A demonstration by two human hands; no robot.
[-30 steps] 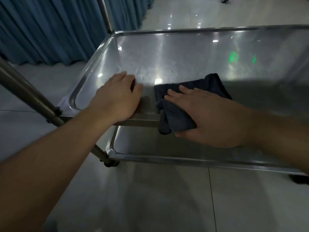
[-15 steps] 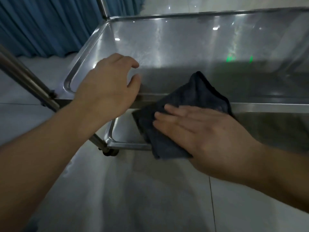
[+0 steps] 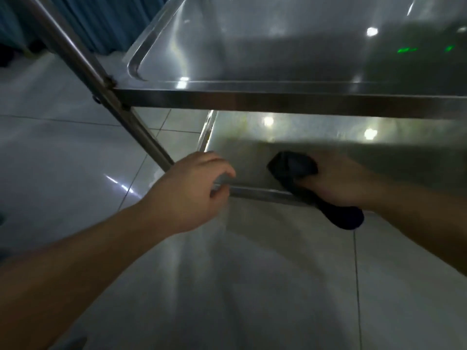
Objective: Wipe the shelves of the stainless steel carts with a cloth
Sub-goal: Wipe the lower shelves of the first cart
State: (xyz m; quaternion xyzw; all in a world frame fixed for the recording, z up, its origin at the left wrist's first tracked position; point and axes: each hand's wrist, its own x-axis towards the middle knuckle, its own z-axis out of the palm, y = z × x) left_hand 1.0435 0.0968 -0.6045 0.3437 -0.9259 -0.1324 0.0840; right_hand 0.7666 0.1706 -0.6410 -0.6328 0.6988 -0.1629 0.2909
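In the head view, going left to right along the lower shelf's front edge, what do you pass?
Cart leg → left hand → bare shelf rim → cloth → right hand.

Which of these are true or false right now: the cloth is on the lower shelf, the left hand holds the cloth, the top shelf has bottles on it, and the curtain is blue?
1. The dark cloth is at the front edge of the lower shelf. True; one end hangs over the rim.
2. The left hand holds the cloth. False; the right hand grips it, while the left sits at the lower shelf's front rim.
3. The top shelf carries bottles. False; only light reflections show on it.
4. The curtain behind the cart is blue. True.
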